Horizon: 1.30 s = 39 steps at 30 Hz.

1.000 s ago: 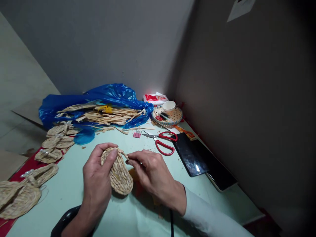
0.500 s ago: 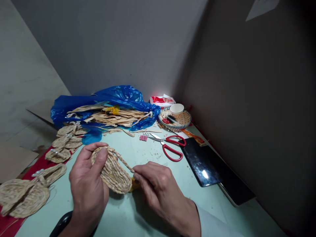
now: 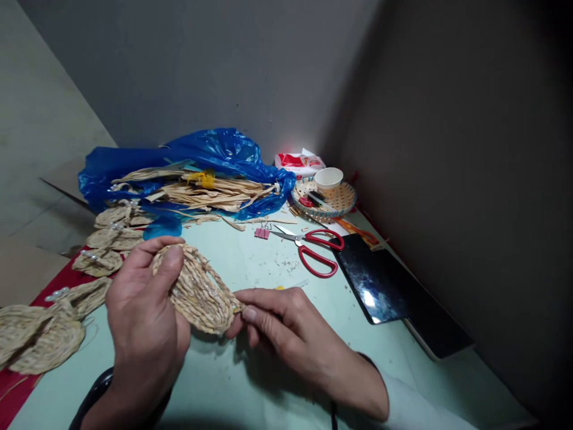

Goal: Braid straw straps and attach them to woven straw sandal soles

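Observation:
An oval piece of coiled, braided straw [image 3: 203, 292] is held tilted above the pale green table [image 3: 215, 382]. My left hand [image 3: 150, 298] grips its left end, thumb on the near face and fingers behind. At the lower right end of the oval, my right hand [image 3: 282, 325] pinches the straw braid between thumb and forefinger, its other fingers curled below. A narrow gap shows between the braid and the oval's upper right edge. A small yellow thing [image 3: 280, 288] lies partly hidden behind my right hand.
Red-handled scissors [image 3: 308, 242] lie open beyond my right hand, beside a pink clip [image 3: 262, 233]. Straw strips [image 3: 215, 196] rest on a blue bag [image 3: 219, 146]. Finished-looking straw pieces [image 3: 54, 340] line the left. Black tablets [image 3: 371, 280], a basket [image 3: 347, 200] and cup [image 3: 328, 178] stand right.
The straw oval has turned to show more of its face. My right hand has brought the braid against the oval's lower right end, narrowing the gap. The view has shifted slightly.

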Each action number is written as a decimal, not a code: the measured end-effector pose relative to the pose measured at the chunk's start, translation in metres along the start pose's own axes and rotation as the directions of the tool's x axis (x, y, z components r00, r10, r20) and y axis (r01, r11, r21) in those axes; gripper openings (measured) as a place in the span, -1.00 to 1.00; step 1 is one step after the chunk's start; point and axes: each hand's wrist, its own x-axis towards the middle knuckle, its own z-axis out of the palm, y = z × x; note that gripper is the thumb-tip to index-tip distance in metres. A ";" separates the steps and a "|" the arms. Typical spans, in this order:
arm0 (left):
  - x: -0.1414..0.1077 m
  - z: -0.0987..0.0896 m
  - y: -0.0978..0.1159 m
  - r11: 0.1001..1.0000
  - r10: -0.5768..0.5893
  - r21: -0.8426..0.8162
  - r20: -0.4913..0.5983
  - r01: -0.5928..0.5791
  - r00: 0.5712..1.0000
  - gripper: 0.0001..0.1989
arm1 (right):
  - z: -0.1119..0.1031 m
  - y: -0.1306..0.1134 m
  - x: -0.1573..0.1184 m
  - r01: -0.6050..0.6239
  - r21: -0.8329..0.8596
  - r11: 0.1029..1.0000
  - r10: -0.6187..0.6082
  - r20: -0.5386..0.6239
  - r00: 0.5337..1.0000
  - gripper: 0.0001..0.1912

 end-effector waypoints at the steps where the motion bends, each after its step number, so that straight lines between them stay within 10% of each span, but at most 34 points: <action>1: 0.000 0.000 0.000 1.000 -0.014 -0.020 -0.003 0.014 1.000 -0.87 | 0.000 0.001 0.000 0.000 -0.007 1.000 0.000 0.002 1.000 -0.67; 9: 0.002 -0.006 -0.005 0.989 -0.115 -0.083 0.084 0.122 0.990 -0.77 | -0.004 0.001 0.000 -0.004 -0.113 0.994 0.006 0.014 1.000 -0.69; 16: 0.006 -0.009 -0.007 0.978 -0.199 -0.018 0.244 0.210 0.949 -0.48 | -0.032 -0.004 0.004 -0.085 -0.080 0.993 0.052 -0.352 0.934 -0.81; 22: 0.002 -0.013 -0.012 0.953 -0.302 0.156 0.422 0.259 0.855 -0.45 | -0.061 0.002 0.003 0.151 0.334 0.930 0.082 -0.591 0.802 -0.85; 31: 0.008 -0.017 -0.028 0.866 -0.467 0.470 0.631 0.173 0.619 -0.54 | -0.082 -0.013 0.002 0.321 0.449 0.834 0.091 -0.685 0.723 -0.76; 39: 0.006 -0.018 -0.021 0.847 -0.450 0.529 0.661 0.053 0.600 -0.62 | -0.097 -0.008 0.000 0.431 0.463 0.775 0.100 -0.763 0.639 -0.82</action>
